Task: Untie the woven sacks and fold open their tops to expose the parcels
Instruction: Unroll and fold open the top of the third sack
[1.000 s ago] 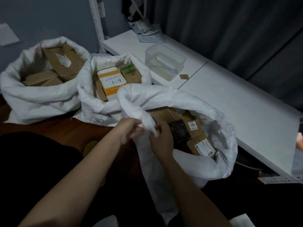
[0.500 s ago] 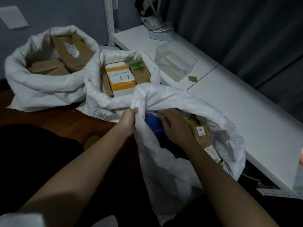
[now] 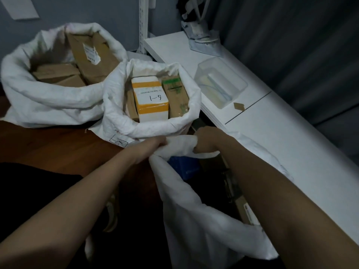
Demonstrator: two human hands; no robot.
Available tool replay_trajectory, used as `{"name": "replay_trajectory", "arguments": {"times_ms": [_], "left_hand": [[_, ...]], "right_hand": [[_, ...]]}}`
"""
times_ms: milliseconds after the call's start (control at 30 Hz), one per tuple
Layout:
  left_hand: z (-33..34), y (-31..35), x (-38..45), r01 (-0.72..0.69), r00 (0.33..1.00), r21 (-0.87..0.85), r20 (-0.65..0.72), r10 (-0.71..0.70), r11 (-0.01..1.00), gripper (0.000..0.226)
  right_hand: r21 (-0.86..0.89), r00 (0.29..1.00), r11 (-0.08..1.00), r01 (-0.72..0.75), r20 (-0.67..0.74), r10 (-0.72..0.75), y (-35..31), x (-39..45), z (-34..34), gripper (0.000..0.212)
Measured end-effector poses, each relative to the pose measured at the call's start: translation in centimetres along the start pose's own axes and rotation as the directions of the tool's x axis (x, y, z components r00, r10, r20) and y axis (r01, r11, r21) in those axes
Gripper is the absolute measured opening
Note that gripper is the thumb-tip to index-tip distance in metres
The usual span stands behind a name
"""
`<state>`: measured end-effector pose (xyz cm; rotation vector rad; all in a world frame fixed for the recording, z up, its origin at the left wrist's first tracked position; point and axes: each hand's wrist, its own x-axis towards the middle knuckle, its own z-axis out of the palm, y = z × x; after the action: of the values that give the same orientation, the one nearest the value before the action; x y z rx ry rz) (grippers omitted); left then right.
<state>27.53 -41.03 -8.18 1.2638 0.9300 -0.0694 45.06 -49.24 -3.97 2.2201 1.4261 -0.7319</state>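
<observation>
Three white woven sacks stand on the floor. The nearest sack [image 3: 196,226] is below me; my left hand [image 3: 155,145] and my right hand [image 3: 204,141] both grip its far rim, a bunched fold of fabric stretched between them. Inside it I see a blue parcel [image 3: 183,166] and brown boxes along the right, partly hidden by my right forearm. The middle sack [image 3: 116,117] is open with its top rolled down, showing a white and orange box [image 3: 150,99] marked 6-1. The far left sack [image 3: 38,101] is also open, with brown cardboard boxes [image 3: 91,55].
A low white shelf [image 3: 281,133] runs along the right, carrying a clear plastic tub [image 3: 220,82] and some packets at its far end. A white metal upright [image 3: 142,24] stands behind the sacks. Dark curtains hang at the right. The floor is brown wood.
My right hand came out of the near sack's mouth and took hold of its far rim beside my left hand. The view has tilted down and closer.
</observation>
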Motion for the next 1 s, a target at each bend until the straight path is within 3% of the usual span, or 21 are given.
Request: {"name": "replay_trajectory", "arguments": {"times_ms": [67, 133, 167, 267, 333, 400, 500, 567, 633, 700, 767, 833, 867, 933, 1000], "left_hand": [[-1.1, 0.3, 0.8, -0.082, 0.994, 0.197, 0.084, 0.066, 0.977, 0.052], [-1.7, 0.7, 1.6, -0.245, 0.969, 0.483, 0.084, 0.234, 0.841, 0.050], [-2.2, 1.1, 2.2, -0.345, 0.931, 0.534, 0.088, 0.354, 0.772, 0.044], [-4.0, 2.2, 3.4, -0.545, 0.770, 0.569, 0.050, 0.636, 0.615, 0.022], [-4.7, 2.5, 4.3, -0.497, 0.735, 0.683, 0.003, 0.678, 0.536, 0.030], [-4.0, 2.8, 5.2, -0.303, 0.746, 0.825, -0.105, 0.657, 0.476, 0.040], [-0.8, 3.4, 5.4, -0.022, 0.729, 0.959, -0.178, 0.661, 0.282, 0.038], [1.7, 3.1, 4.9, 0.005, 0.697, 0.978, -0.152, 0.701, 0.207, 0.054], [3.2, 2.0, 5.4, -0.071, 0.680, 0.981, -0.084, 0.728, 0.179, 0.083], [3.2, 1.7, 6.1, -0.149, 0.722, 0.971, -0.024, 0.691, 0.189, 0.101], [2.6, 2.4, 7.2, -0.264, 0.730, 0.911, -0.026, 0.683, 0.316, 0.102], [2.2, 4.1, 7.4, -0.476, 0.738, 0.701, -0.010, 0.674, 0.531, 0.078], [2.2, 4.8, 7.2, -0.543, 0.742, 0.602, 0.018, 0.670, 0.585, 0.064], [2.2, 5.5, 7.1, -0.593, 0.754, 0.480, 0.049, 0.656, 0.646, 0.048], [2.0, 6.2, 6.8, -0.556, 0.819, 0.369, 0.093, 0.566, 0.744, 0.040]], "right_hand": [[0.210, 0.994, 0.977, -0.031, 0.113, 0.007, 0.7, 1.0, 0.0, 0.027], [0.423, 0.975, 0.904, -0.063, 0.221, -0.036, 1.4, 1.7, -0.9, 0.016], [0.510, 0.968, 0.858, -0.064, 0.240, -0.070, 1.9, 1.7, -1.7, 0.020], [0.625, 0.988, 0.779, 0.047, 0.088, -0.130, 3.4, 0.9, -3.9, 0.046], [0.562, 0.987, 0.812, 0.159, -0.094, -0.128, 4.0, 0.4, -3.9, 0.043], [0.458, 0.962, 0.860, 0.225, -0.247, -0.120, 4.4, 0.3, -2.9, 0.034], [0.428, 0.922, 0.871, 0.242, -0.382, -0.069, 4.6, 1.1, -0.7, 0.028], [0.425, 0.915, 0.872, 0.245, -0.398, -0.063, 4.2, 1.4, -0.1, 0.033], [0.448, 0.927, 0.861, 0.241, -0.370, -0.066, 3.6, 1.7, -0.1, 0.038], [0.505, 0.951, 0.834, 0.223, -0.301, -0.072, 3.2, 1.5, -1.4, 0.041], [0.569, 0.946, 0.784, 0.249, -0.315, -0.071, 3.2, 0.9, -3.4, 0.041], [0.658, 0.904, 0.687, 0.309, -0.428, 0.003, 4.1, 0.2, -4.9, 0.034], [0.699, 0.881, 0.625, 0.347, -0.471, 0.039, 4.9, -0.3, -5.0, 0.033], [0.693, 0.865, 0.607, 0.389, -0.501, 0.018, 6.4, -1.2, -3.9, 0.055], [0.658, 0.870, 0.642, 0.395, -0.493, -0.030, 7.2, -1.5, -1.3, 0.063]]}}
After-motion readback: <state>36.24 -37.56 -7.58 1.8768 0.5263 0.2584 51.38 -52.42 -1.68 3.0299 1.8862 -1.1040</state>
